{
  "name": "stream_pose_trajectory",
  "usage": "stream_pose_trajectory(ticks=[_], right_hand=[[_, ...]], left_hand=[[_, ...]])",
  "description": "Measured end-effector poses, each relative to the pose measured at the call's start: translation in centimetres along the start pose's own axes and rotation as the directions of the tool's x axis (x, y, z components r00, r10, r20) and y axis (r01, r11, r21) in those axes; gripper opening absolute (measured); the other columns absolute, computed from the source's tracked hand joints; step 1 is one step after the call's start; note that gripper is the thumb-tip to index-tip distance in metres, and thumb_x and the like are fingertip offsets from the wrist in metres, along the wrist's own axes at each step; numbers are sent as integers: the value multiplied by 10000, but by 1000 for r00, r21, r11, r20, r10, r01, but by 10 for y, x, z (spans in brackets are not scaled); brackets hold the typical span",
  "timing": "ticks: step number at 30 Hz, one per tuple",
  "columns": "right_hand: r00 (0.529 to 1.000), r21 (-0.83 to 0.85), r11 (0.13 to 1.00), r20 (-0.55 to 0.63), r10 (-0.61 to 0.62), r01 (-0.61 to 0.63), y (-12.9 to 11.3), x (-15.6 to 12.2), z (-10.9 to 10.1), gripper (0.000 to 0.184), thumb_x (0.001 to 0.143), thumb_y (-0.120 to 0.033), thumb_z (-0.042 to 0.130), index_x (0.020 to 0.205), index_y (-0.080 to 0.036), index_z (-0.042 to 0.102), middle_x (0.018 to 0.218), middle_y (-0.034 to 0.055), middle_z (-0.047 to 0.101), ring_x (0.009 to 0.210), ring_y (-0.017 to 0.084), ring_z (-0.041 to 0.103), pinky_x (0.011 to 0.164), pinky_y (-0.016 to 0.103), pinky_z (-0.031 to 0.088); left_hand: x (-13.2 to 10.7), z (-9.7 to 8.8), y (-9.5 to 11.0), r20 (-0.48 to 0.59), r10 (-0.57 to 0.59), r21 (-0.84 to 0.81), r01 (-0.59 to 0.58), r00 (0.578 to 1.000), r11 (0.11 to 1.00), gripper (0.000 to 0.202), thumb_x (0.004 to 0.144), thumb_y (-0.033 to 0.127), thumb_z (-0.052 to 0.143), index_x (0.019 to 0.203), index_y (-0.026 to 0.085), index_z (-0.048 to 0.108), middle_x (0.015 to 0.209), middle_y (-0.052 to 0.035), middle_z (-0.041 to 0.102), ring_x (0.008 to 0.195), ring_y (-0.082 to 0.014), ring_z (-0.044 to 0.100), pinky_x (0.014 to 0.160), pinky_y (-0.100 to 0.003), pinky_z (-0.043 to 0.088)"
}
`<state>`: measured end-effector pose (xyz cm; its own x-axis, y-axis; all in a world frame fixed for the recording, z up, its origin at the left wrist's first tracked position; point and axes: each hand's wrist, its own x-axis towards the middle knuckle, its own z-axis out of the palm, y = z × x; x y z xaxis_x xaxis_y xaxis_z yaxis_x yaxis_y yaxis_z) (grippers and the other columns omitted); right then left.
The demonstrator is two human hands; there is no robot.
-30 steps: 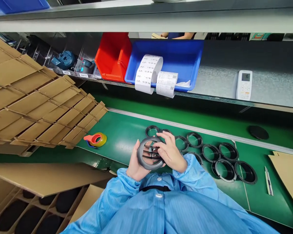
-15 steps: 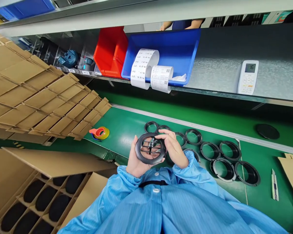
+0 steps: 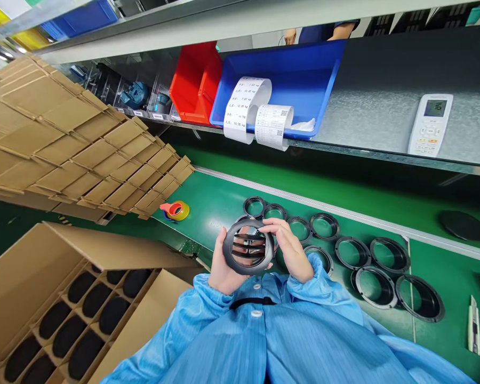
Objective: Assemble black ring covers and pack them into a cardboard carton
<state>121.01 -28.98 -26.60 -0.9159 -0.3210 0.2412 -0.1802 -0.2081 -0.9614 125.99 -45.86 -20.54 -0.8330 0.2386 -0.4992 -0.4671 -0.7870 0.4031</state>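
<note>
A round black air vent point(image 3: 229, 253) with crosswise slats is held in front of my body, just above the green bench. My left hand point(image 3: 223, 266) grips it from the left and below, with the thumb along the rim. At the right side of the vent, my right hand point(image 3: 290, 248) is closed on the rim, its fingertips over the upper right edge near the slats. The slats show their broad faces, and parts of the left hand show through the gaps. Several black rings point(image 3: 325, 226) lie on the bench behind and to the right of the hands.
An open carton point(image 3: 116, 246) with dividers and round black pieces stands at lower left, below stacked cardboard dividers point(image 3: 84, 125). A tape roll point(image 3: 181, 211), a utility knife point(image 3: 473, 326) and a black disc point(image 3: 463, 225) lie around. The shelf holds a blue bin point(image 3: 324, 101) and a remote point(image 3: 430, 125).
The vent's slats have turned from thin, nearly edge-on lines to broad faces. Both hands keep their hold. The head view has shifted slightly, so the surroundings sit differently in the picture.
</note>
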Motion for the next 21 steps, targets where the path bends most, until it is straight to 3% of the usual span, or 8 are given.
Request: stream_pose_trajectory(ticks=[10,21], right_hand=[[1000,20,1000,29,4,-5,-7,-5,6,448,1051,-482,320,1129,-264,703,1282,77,581,1269,214,482,1125,438,344],[999,14,1000,31,15,-15,-7,-10,7,467,1038,-532,311,1238,-313,672,1357,67,509,1324,232,436,1161,460,312]], left_hand=[[-6,1,-1,88,-48,-36,52,995,998,634,916,709,425,1204,216,700,1223,-195,678,1138,-433,629,813,-585,558],[-5,-3,-2,60,-69,-74,73,996,995,570,888,691,504,1139,233,731,1177,-186,696,1102,-422,649,818,-586,555]])
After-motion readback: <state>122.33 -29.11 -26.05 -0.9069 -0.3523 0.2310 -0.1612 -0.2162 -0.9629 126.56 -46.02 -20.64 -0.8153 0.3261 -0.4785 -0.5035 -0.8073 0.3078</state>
